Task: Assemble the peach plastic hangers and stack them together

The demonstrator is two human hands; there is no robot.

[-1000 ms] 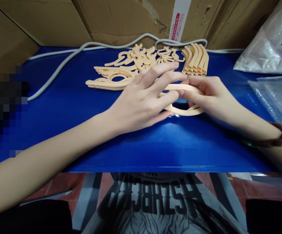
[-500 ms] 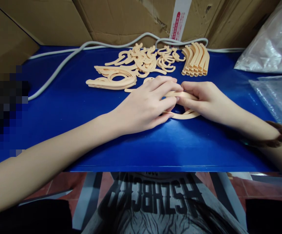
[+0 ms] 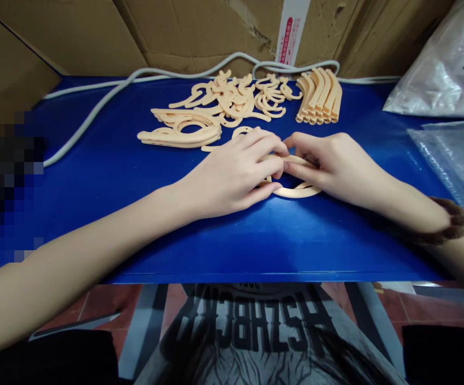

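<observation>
Both my hands meet over a beige plastic folding hanger (image 3: 298, 192) lying low at the blue table. My left hand (image 3: 242, 174) arches over its left part, with fingertips and thumb pressed on it. From the right, my right hand (image 3: 334, 163) pinches its upper part between thumb and forefinger, close to the left fingertips. A curved lower bar shows below the hands, but much of the hanger is hidden under the fingers. Just behind my left hand lies another beige piece (image 3: 241, 130) with a rounded end, partly covered.
Folded beige hangers (image 3: 179, 141) are stacked at the left. Behind my hands lie a jumbled pile of hook pieces (image 3: 235, 101) and a neat stack of curved arms (image 3: 320, 96). A grey cable (image 3: 107, 109), cardboard boxes (image 3: 207, 32) and plastic bags (image 3: 428, 80) border the blue table (image 3: 232, 240).
The view has shifted slightly. My right fingers have moved a little on the hanger, and its upper curved edge shows differently between my hands. Both hands stay on it.
</observation>
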